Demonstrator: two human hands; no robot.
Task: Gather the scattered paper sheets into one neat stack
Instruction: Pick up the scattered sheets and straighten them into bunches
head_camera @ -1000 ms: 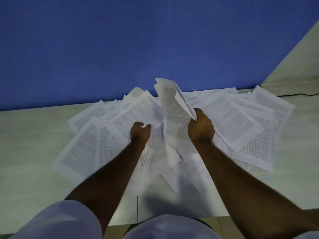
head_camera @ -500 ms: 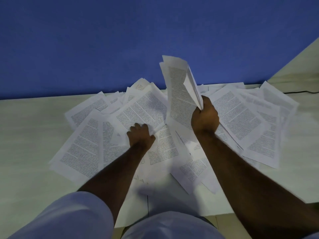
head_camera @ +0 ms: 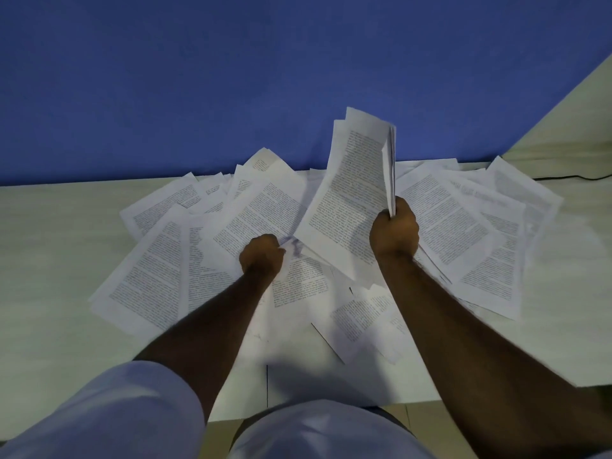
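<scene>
Blue wall (head_camera: pixel 198 77) backs a pale tabletop (head_camera: pixel 49 260) strewn with overlapping white printed sheets (head_camera: pixel 149 276). Raised upright above them, a gathered bundle (head_camera: pixel 361 180) is gripped at its lower edge by the right hand (head_camera: pixel 394 230). Left hand (head_camera: pixel 261 256) clenches a sheet's corner.

The scattered paper sheets (head_camera: pixel 251 213) are thin white paper, matt, printed in dense black text; one by the left hand (head_camera: pixel 261 256) is crumpled at its corner. The gathered bundle (head_camera: pixel 359 180) above them is the same limp paper. Beneath the sheets, the tabletop (head_camera: pixel 59 246) looks pale, smooth and matt. Behind it, the blue wall (head_camera: pixel 231 77) is flat matt. White cloth sleeve (head_camera: pixel 109 412) nearest the camera
</scene>
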